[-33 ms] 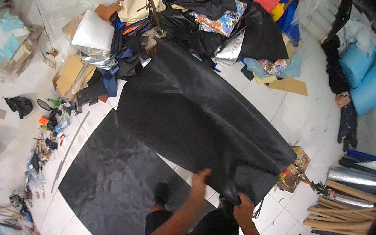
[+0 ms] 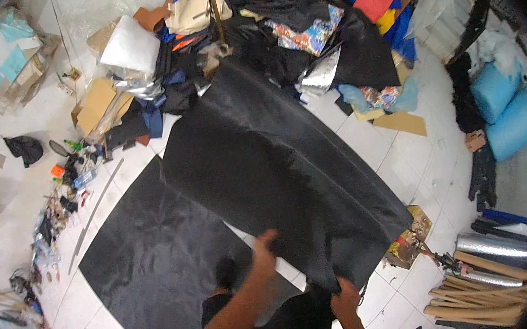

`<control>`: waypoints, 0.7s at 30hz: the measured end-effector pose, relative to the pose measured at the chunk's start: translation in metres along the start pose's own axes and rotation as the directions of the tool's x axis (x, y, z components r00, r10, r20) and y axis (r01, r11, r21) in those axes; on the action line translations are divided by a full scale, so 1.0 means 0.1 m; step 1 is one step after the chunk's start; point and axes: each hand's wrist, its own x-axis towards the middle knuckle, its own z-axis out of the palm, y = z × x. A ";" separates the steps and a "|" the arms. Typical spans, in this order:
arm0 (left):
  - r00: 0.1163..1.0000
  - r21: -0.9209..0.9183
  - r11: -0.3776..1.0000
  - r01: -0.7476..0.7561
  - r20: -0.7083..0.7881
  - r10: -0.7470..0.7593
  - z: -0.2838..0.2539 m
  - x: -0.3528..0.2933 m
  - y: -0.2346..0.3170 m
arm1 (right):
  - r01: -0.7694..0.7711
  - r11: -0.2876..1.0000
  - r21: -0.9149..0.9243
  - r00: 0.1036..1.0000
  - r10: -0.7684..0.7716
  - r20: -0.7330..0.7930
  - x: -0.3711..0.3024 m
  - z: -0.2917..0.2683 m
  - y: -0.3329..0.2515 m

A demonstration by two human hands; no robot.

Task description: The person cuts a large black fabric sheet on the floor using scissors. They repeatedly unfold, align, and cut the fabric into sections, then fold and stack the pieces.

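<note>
1. The right hand (image 2: 345, 299), nearest the body, is closed around the gathered near edge of a large, matte black sheet of cloth-like material (image 2: 237, 161).
2. The left hand (image 2: 263, 254) is blurred, beside the sheet's left edge; I cannot tell whether it touches or grips.
3. That sheet lies on the white tiled floor (image 2: 375, 142), stretching from the right hand toward the far heap and partly overlapping a flat, creased black sheet with a dull sheen (image 2: 139, 269). It looks soft, floppy and not fragile, perhaps unwieldy through its breadth; two well-spaced holds along an edge should limit sagging.
4. Beyond its far end sits a jumbled heap of multicoloured fabric scraps (image 2: 364, 49).
5. Against the earlier frame, the left hand is slightly further left; the right hand's hold looks unchanged.
</note>
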 end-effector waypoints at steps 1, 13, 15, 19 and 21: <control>0.996 -0.185 0.979 0.088 -0.005 -0.090 -0.18 0.02 0.41 | 0.003 0.999 -0.043 1.000 -0.004 -0.022 -0.27 -0.07 -0.13; 0.979 0.402 0.913 -0.066 -0.150 0.137 -2.43 -0.12 1.95 | -0.120 0.928 -0.353 0.980 0.054 -0.192 -2.49 0.60 -0.27; 0.967 0.299 0.920 -0.253 0.101 0.233 -2.39 -0.37 1.98 | -0.148 0.896 -0.419 0.986 0.099 -0.137 -2.73 0.81 -0.19; 0.917 0.562 0.728 -0.392 0.178 0.357 -2.25 -1.02 2.26 | -0.076 0.787 -0.612 0.996 0.026 -0.090 -3.33 1.16 0.18; 0.863 0.684 0.591 -0.429 0.116 0.492 -3.00 -0.98 2.62 | 0.016 0.872 -0.489 0.985 -0.097 -0.140 -3.53 1.67 -0.30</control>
